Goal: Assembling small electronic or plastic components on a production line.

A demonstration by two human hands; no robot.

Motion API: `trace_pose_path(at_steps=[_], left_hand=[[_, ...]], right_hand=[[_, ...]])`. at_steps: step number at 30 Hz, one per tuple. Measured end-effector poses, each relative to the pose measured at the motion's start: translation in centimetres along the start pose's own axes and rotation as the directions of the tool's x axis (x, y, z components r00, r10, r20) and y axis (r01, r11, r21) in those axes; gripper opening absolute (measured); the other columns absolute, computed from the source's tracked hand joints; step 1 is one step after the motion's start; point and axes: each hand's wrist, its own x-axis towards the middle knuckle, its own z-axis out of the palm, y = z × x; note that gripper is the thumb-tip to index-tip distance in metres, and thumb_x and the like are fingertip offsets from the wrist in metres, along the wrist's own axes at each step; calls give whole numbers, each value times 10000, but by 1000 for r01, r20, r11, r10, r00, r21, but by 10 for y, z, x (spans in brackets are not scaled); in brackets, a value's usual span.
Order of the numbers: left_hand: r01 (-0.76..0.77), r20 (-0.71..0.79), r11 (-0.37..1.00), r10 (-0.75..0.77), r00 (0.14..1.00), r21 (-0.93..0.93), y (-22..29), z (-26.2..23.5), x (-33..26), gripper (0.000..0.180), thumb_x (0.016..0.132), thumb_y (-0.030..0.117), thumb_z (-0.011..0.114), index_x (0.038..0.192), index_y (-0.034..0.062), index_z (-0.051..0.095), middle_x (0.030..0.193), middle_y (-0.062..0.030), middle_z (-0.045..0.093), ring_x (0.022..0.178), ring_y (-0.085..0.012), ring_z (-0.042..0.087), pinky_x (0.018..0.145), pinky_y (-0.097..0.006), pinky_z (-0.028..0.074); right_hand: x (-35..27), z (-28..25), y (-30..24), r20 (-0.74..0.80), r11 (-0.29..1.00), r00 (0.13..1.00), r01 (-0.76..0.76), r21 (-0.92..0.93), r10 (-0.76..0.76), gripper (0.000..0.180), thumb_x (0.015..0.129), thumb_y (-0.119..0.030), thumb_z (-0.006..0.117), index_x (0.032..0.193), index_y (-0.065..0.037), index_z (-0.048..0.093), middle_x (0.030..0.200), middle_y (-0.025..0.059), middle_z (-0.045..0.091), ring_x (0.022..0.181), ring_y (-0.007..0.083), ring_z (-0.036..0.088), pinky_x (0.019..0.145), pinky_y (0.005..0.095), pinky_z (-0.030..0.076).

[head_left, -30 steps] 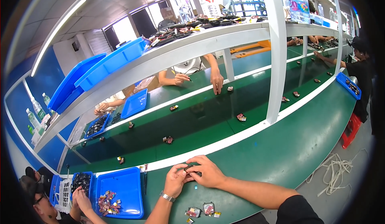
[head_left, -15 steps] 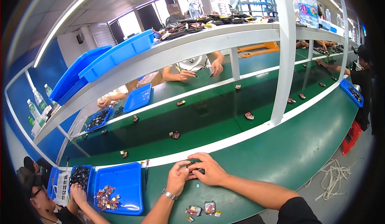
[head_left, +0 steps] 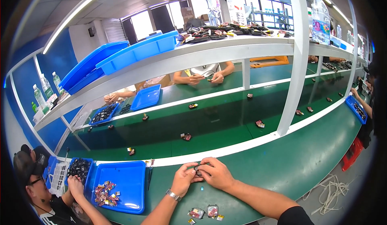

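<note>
Two small wrapped pieces (head_left: pixel 203 212) lie on the green bench (head_left: pixel 314 164) near my wrists, done I'd judge, while my left hand (head_left: pixel 183 179) and right hand (head_left: pixel 215 172) pinch one small dark part (head_left: pixel 198 169) between fingertips, unfinished.

A factory assembly line; a long green conveyor belt (head_left: pixel 209 124) runs down the middle, small dark parts (head_left: pixel 186 136) spaced along it; green-topped benches (head_left: pixel 282 164) flank the belt on both sides, with people seated at them, hands busy; beside the belt stand shallow blue plastic trays (head_left: pixel 125 184) of small components; above it a white metal shelf (head_left: pixel 193 57) carries more blue bins (head_left: pixel 137 51) and clear water bottles (head_left: pixel 321 17); strip lights (head_left: pixel 76 17) cross the ceiling.
</note>
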Motion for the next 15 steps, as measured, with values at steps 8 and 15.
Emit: trace_pose_path(at_steps=[8,15], left_hand=[[3,-1,1000,-2,1000,29,2,2,-1,291,990,24,442,1273,-42,445,1053,-140,647,936,-201,669,833,-333,589],[9,12,1000,-9,1000,-1,-1,0,0,289,986,20,449,1268,-43,452,1041,-127,643,933,-192,666,839,-326,587]], right_hand=[[1,3,-2,-17,996,1000,20,-85,-22,134,760,-46,685,892,-44,661,997,68,603,879,236,619,727,339,537],[2,0,-4,9,994,997,73,-76,-72,122,762,-52,689,878,-36,655,982,60,600,893,242,590,764,343,523]])
